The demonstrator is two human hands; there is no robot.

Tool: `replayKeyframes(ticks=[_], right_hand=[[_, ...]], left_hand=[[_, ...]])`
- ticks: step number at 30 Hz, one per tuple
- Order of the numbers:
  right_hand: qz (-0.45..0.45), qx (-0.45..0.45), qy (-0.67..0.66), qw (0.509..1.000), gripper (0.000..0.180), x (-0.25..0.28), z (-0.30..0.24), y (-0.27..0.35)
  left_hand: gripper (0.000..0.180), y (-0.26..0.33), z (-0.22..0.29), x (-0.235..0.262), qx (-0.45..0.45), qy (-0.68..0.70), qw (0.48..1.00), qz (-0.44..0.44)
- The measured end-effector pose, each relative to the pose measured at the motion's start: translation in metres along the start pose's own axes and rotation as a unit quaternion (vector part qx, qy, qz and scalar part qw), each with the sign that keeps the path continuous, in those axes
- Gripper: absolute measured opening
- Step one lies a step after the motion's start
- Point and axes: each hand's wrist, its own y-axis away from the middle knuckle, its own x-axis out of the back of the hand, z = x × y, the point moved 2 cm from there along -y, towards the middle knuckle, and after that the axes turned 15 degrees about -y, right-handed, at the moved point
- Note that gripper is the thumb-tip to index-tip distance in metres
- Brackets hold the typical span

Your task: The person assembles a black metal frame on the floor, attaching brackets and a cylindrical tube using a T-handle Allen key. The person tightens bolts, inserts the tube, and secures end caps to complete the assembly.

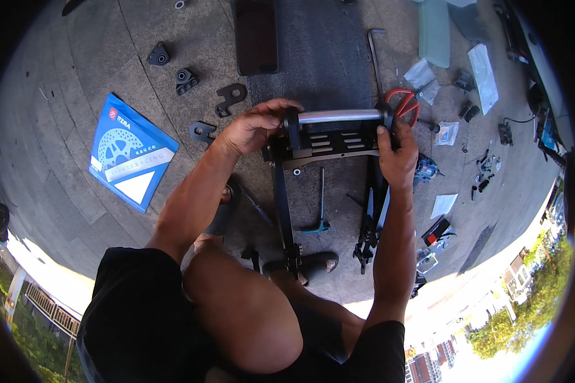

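Both my hands hold a black metal frame (279, 198) with two long legs, a slotted plate and a silver crossbar (338, 116) across its far end. My left hand (260, 126) is closed round the left end fitting of the crossbar, thumb and fingers on the black end piece. The right end piece lies between the thumb and curled fingers of my right hand (398, 153). The legs run back toward my knees, and the right one is partly behind my right forearm. A teal T-handle hex wrench (322, 204) lies on the ground between the legs.
A blue packet (134, 153) lies left, near two black hook-shaped plates (230, 99) and small black brackets (185, 81). A dark phone (257, 38) rests ahead, with an L-shaped hex key (374, 60). Rightward are red-handled pliers (407, 102), a blue power drill (426, 169) and plastic bags (483, 76).
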Motion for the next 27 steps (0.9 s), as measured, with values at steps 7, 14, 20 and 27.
replayKeyframes(ticks=[7,14,20,27], right_hand=[[0.01,0.001,-0.005,1.0,0.032,0.0,0.001,0.0],[0.008,-0.003,-0.002,1.0,0.034,0.001,-0.002,0.001],[-0.07,0.016,-0.078,0.994,0.049,0.009,0.006,-0.017],[-0.164,-0.007,0.071,0.984,0.053,0.005,-0.019,-0.041]], left_hand=[[0.06,0.009,-0.001,0.003,-0.008,0.002,1.0,0.011],[0.06,0.008,0.001,0.003,-0.004,0.017,1.0,0.003],[0.06,0.006,-0.003,0.003,-0.001,0.015,1.0,0.01],[0.057,0.006,-0.007,0.009,-0.005,0.032,0.999,-0.008]])
